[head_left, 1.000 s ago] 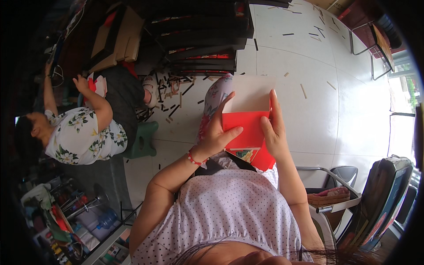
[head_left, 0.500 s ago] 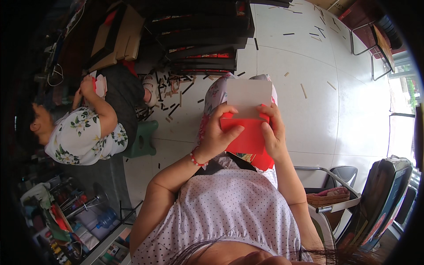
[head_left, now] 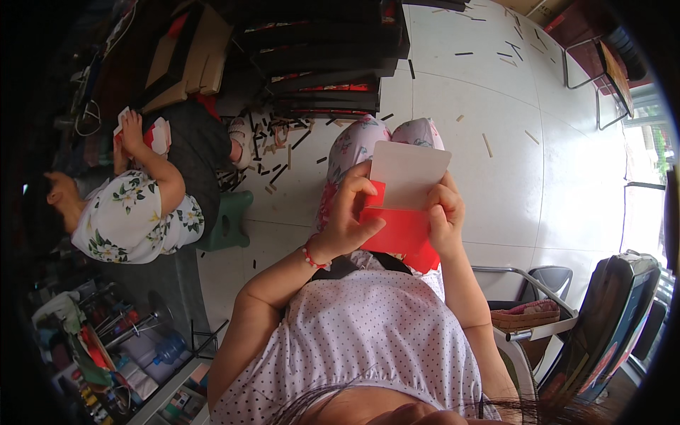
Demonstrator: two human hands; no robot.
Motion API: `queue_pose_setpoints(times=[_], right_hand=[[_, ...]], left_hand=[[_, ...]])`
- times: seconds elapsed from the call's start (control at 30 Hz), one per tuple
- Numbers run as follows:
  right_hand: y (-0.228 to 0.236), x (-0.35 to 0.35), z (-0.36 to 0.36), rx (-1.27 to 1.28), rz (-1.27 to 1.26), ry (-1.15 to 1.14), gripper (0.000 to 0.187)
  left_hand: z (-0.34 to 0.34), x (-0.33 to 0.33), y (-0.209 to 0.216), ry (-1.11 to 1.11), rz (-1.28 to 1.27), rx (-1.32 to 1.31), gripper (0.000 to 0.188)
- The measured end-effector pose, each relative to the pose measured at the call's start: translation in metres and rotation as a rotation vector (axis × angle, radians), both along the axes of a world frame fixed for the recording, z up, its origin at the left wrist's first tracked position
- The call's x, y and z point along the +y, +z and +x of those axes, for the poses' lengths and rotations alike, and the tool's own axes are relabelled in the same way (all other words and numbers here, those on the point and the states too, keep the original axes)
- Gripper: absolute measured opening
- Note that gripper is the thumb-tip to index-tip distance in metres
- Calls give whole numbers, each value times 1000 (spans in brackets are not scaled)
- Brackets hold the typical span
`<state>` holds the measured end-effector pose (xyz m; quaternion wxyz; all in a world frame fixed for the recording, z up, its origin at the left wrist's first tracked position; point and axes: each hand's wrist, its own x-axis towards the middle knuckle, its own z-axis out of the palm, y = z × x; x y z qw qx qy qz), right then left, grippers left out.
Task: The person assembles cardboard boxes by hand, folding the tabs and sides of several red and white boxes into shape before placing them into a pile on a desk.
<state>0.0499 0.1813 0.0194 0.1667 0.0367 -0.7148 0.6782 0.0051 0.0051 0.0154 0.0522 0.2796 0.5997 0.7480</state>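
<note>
Above my lap I hold a red paperboard box [head_left: 398,228], its white-lined flap [head_left: 407,173] standing out on the far side. My left hand [head_left: 350,216] grips the box's left edge, thumb on the red face and fingers by a small red side tab [head_left: 377,193]. On the right edge my right hand [head_left: 445,216] has its fingers curled in, pinching near the fold. More red board with a printed pattern [head_left: 423,258] lies beneath the box on my lap, mostly hidden.
At left a co-worker [head_left: 134,212] on a green stool [head_left: 228,221] handles red and white board. Stacked black trays [head_left: 326,85] stand ahead. Black and tan strips [head_left: 280,145] litter the floor. To the right are a wicker basket [head_left: 525,316] and a metal-armed chair [head_left: 542,333].
The box has tilted and shifted slightly right and nearer me. My right fingers have curled in from lying along the side tab. The co-worker's hand has risen with a white piece.
</note>
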Motion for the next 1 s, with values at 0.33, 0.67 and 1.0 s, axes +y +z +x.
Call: queue_pose_setpoints(times=[0.33, 0.67, 1.0], right_hand=[[1, 0, 1, 38, 23, -11, 54], [-2, -6, 5, 50, -349, 66, 72], [0, 6, 7, -140, -397, 128, 71]], left_hand=[[-1, -7, -2, 42, -215, 165, 33], [4, -2, -9, -2, -40, 41, 43], [9, 2, -5, -24, 78, -136, 88]])
